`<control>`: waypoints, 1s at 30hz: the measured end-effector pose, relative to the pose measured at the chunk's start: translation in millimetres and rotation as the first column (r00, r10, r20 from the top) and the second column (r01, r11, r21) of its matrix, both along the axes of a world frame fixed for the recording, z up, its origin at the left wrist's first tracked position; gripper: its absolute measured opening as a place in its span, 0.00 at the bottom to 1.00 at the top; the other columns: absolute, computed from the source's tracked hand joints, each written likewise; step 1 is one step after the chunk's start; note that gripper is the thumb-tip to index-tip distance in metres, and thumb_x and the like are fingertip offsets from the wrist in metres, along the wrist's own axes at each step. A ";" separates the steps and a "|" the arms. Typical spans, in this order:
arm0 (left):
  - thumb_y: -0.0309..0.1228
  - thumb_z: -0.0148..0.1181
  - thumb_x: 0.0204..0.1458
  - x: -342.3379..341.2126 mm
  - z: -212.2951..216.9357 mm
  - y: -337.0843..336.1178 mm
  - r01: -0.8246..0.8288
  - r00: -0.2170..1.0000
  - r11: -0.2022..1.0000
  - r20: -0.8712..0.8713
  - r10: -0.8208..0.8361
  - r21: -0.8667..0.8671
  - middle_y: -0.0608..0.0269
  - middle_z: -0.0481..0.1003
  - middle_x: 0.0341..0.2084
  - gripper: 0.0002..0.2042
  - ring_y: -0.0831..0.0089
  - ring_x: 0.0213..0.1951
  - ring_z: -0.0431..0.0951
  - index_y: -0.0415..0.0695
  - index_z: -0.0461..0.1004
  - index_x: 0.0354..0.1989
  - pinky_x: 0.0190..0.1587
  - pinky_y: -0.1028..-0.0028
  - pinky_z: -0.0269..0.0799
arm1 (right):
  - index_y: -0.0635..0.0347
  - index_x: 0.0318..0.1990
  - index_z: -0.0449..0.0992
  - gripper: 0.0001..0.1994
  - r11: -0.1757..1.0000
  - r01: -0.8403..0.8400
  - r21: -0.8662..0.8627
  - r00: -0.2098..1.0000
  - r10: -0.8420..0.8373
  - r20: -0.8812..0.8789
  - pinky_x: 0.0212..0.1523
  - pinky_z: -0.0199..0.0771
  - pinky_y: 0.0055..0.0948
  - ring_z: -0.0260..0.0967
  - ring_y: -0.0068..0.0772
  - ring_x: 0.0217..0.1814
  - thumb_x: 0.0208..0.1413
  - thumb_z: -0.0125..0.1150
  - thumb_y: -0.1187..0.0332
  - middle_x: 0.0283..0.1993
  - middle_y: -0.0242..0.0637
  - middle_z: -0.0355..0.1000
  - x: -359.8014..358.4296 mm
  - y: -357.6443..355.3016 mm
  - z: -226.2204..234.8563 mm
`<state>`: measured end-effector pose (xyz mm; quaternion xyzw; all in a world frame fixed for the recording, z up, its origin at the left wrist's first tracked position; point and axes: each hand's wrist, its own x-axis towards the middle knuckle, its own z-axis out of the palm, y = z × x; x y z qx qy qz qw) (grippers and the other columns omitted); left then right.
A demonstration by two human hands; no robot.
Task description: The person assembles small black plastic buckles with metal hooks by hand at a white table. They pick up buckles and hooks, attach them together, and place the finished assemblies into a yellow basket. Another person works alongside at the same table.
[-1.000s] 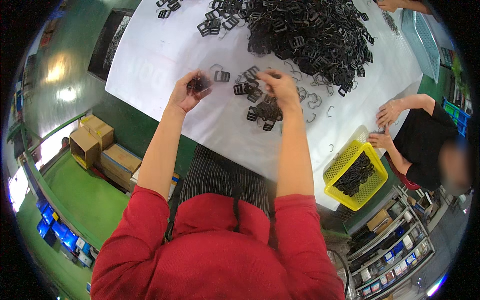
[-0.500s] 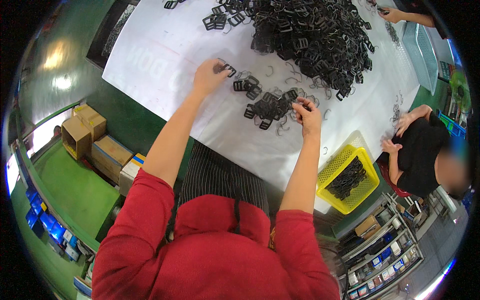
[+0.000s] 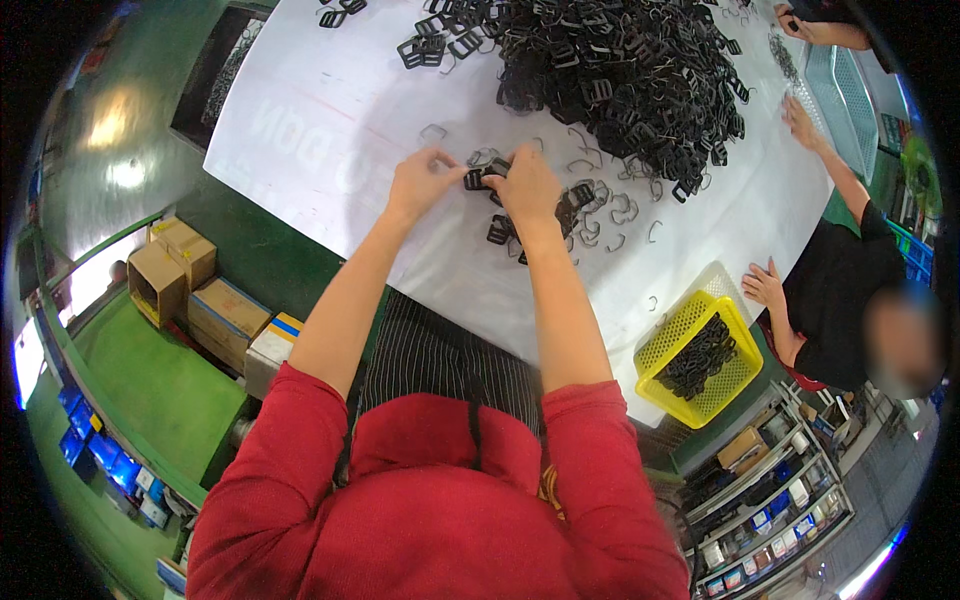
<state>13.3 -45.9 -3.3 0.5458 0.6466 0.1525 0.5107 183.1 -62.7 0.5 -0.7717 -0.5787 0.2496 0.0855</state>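
Note:
My left hand (image 3: 422, 187) is just above the white table, thumb and forefinger pinched at the edge of a black slide buckle (image 3: 473, 180). Close beside it, my right hand (image 3: 530, 187) has its fingers bent around the other side of the same buckle; its palm side is hidden. Under my right wrist lies a small cluster of black buckles (image 3: 498, 231), partly covered by the forearm. Thin curved wire hooks (image 3: 622, 208) are scattered to the right. A big heap of black buckles and hooks (image 3: 615, 80) fills the far side of the table.
A yellow basket (image 3: 690, 410) with black pieces stands at the table's right edge. One co-worker's hand (image 3: 765, 285) rests there, the other (image 3: 800, 122) reaches over the table. Another person's hand (image 3: 795, 25) is farther back beside a pale blue basket (image 3: 843, 110). Cardboard boxes (image 3: 225, 315) stand left.
My right hand has moved left, from the small cluster to beside my left hand. My left hand has lowered slightly toward the buckles. The co-worker at right has stretched one arm forward.

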 end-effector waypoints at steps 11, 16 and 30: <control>0.38 0.63 0.42 16.0 3.2 -13.2 0.324 0.939 0.938 -0.161 -0.303 0.122 0.60 0.74 0.28 0.13 0.67 0.31 0.73 0.42 0.72 0.29 0.35 0.68 0.67 | 0.58 0.30 0.71 0.08 0.899 0.220 -0.378 -0.119 -0.360 -0.925 0.20 0.58 0.16 0.66 0.22 0.25 0.45 0.65 0.68 0.23 0.28 0.67 87.3 -39.1 59.7; 0.42 0.60 0.47 0.1 11.7 -12.1 0.244 0.959 0.957 0.189 -0.213 -0.160 0.70 0.68 0.19 0.14 0.82 0.25 0.65 0.42 0.73 0.26 0.28 0.77 0.59 | 0.58 0.30 0.74 0.11 0.816 0.215 -0.537 0.506 -0.563 -0.654 0.26 0.67 0.25 0.72 0.31 0.29 0.43 0.66 0.63 0.23 0.34 0.72 80.8 -67.4 34.2; 0.45 0.57 0.49 42.0 35.7 -68.6 0.106 0.980 0.934 0.195 -0.040 -0.341 0.72 0.67 0.15 0.16 0.83 0.17 0.61 0.44 0.75 0.28 0.18 0.80 0.55 | 0.65 0.28 0.77 0.15 0.796 0.574 -0.191 0.659 -0.588 -0.469 0.26 0.68 0.30 0.70 0.33 0.21 0.39 0.67 0.60 0.20 0.41 0.72 66.5 -122.5 2.6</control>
